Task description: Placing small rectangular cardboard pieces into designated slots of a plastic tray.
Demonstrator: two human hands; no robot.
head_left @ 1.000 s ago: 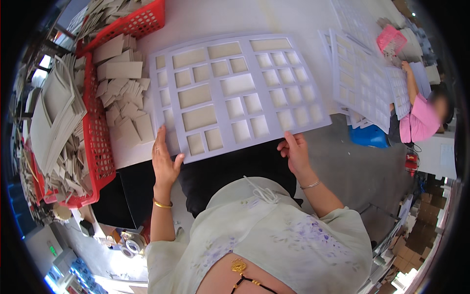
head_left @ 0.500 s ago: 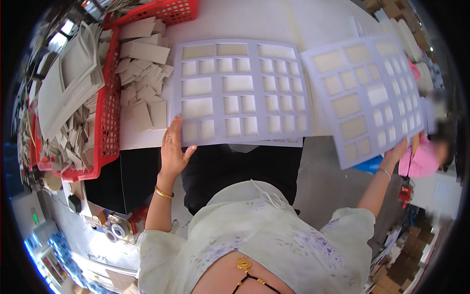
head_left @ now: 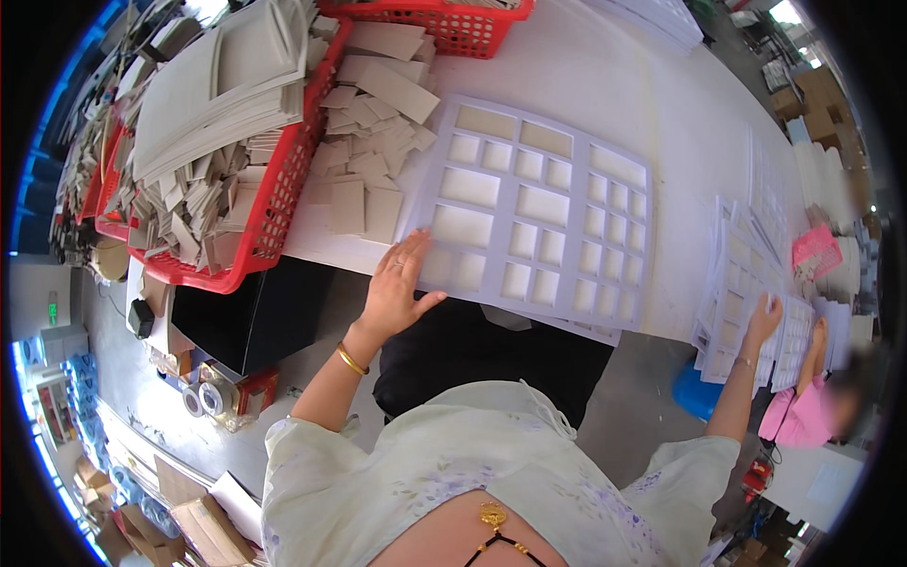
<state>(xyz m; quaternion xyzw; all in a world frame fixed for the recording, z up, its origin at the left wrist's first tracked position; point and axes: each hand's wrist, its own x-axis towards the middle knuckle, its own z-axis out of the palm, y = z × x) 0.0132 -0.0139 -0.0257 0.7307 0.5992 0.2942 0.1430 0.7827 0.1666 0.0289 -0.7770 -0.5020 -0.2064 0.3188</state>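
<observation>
A pale lilac-white panel with several rectangular windows [head_left: 504,215] lies on the table in front of me, its near edge slightly past the table edge. Part of another panel shows below it. My left hand [head_left: 395,283] rests its fingertips on this panel's left near corner, thumb spread away. Far to the right, my right hand [head_left: 761,323] is over a loose pile of similar windowed panels [head_left: 727,293]. Its fingers look slightly apart, with nothing plainly held. Small grey cardboard pieces [head_left: 373,132] lie heaped beyond my left hand.
A red perforated basket [head_left: 300,180] full of grey card stands at the left, with another red basket [head_left: 463,30] behind. More white panels [head_left: 652,17] are stacked at the far edge. At right, another person's pink sleeve [head_left: 803,416] and arm reach toward the pile.
The panel my right hand held raised at the right is now down among the piled panels, and the hand appears off it. My left hand stays on the front panel; the view has turned rightward.
</observation>
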